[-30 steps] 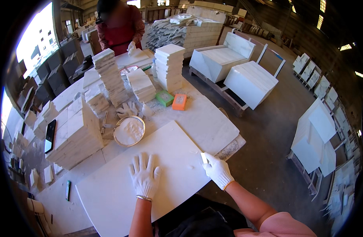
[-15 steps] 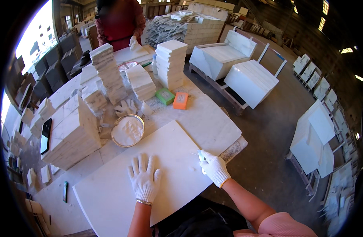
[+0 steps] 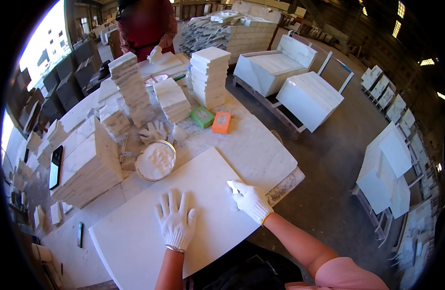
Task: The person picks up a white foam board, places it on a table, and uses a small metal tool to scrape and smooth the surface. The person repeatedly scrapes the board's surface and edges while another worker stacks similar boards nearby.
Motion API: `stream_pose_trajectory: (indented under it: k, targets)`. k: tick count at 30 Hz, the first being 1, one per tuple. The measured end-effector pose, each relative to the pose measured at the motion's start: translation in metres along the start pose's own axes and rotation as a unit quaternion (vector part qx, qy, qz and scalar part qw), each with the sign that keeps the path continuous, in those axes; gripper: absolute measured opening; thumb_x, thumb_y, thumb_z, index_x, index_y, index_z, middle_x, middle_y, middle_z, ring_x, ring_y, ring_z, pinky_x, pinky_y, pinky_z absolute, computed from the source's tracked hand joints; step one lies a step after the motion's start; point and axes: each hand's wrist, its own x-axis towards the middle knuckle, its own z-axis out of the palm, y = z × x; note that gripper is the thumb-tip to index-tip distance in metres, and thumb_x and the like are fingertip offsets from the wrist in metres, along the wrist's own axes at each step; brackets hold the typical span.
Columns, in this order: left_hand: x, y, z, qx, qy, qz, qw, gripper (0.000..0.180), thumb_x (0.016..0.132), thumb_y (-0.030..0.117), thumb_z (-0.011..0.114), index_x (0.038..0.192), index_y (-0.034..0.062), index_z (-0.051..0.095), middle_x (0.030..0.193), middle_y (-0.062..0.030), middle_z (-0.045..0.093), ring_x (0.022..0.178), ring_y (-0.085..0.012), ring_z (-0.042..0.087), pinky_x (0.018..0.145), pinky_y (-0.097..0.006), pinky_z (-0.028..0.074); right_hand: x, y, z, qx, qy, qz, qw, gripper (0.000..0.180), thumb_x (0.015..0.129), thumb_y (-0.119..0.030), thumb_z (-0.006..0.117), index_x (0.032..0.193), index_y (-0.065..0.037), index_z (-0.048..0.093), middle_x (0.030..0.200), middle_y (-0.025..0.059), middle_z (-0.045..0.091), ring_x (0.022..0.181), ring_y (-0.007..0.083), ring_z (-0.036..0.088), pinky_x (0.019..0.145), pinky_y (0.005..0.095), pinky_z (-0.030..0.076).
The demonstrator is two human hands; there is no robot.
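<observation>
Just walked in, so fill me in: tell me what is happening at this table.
A person in white gloves works on a white stone slab. The left hand lies flat and spread on it; the right hand presses something small and white near its right edge. A round bowl of white powder sits just beyond, among stacked tiles. Another person stands at the far end.

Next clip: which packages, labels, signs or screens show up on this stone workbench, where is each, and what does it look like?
Green rectangular packet: mid-bench, beside the white tile stacks, flat, green with a paler top.
Orange rectangular packet: touching or nearly touching the green one, on its right, flat, orange with a light label patch.
Black phone with dark screen: lying on the stack of stone slabs at the left, slim, screen off.
No signs can be made out.
</observation>
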Motion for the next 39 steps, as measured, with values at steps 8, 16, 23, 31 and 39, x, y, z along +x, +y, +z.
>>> stream_pose_trajectory:
  k: [8, 16, 23, 31, 39]
  targets:
    - [-0.001, -0.001, -0.003, -0.008, -0.002, -0.005, 1.000, 0.055, 0.092, 0.042, 0.054, 0.141, 0.0172, 0.052, 0.151, -0.0178, 0.040, 0.139, -0.0426, 0.034, 0.112, -0.060, 0.023, -0.032, 0.022, -0.019, -0.017, 0.095, -0.048, 0.994, 0.036, 0.090, -0.026, 0.059, 0.124, -0.017, 0.062, 0.105, 0.0187, 0.068, 0.092, 0.0385, 0.066, 0.078, 0.0441, 0.053]
    - [-0.004, -0.004, 0.003, -0.004, 0.005, -0.005, 1.000, 0.056, 0.092, 0.042, 0.053, 0.143, 0.0180, 0.051, 0.152, -0.0176, 0.039, 0.139, -0.0422, 0.034, 0.112, -0.060, 0.023, -0.042, 0.029, -0.022, -0.099, 0.095, -0.025, 0.990, 0.036, 0.089, -0.026, 0.059, 0.124, -0.017, 0.060, 0.099, 0.0179, 0.069, 0.090, 0.0403, 0.065, 0.078, 0.0472, 0.053]
    - [-0.003, -0.003, 0.004, -0.003, 0.019, 0.000, 1.000, 0.055, 0.093, 0.042, 0.053, 0.142, 0.0188, 0.051, 0.152, -0.0167, 0.040, 0.138, -0.0422, 0.034, 0.112, -0.060, 0.024, -0.004, 0.017, -0.005, -0.106, 0.077, -0.044, 0.990, 0.036, 0.091, -0.026, 0.056, 0.123, -0.013, 0.063, 0.101, 0.0189, 0.069, 0.091, 0.0369, 0.067, 0.079, 0.0433, 0.054]
    - [-0.004, -0.007, 0.003, 0.004, 0.025, -0.003, 1.000, 0.053, 0.092, 0.041, 0.054, 0.141, 0.0198, 0.052, 0.151, -0.0168, 0.041, 0.138, -0.0419, 0.035, 0.112, -0.060, 0.025, -0.018, 0.006, -0.020, -0.068, 0.052, -0.065, 0.994, 0.031, 0.091, -0.024, 0.052, 0.121, -0.018, 0.061, 0.102, 0.0187, 0.068, 0.093, 0.0394, 0.065, 0.079, 0.0482, 0.052]
    - [-0.003, -0.002, 0.001, -0.008, 0.017, -0.006, 1.000, 0.053, 0.092, 0.041, 0.054, 0.140, 0.0199, 0.053, 0.151, -0.0168, 0.041, 0.138, -0.0417, 0.035, 0.112, -0.060, 0.025, -0.014, 0.014, -0.010, -0.112, 0.073, -0.035, 0.990, 0.032, 0.092, -0.025, 0.052, 0.121, -0.017, 0.063, 0.102, 0.0200, 0.068, 0.093, 0.0402, 0.065, 0.080, 0.0474, 0.052]
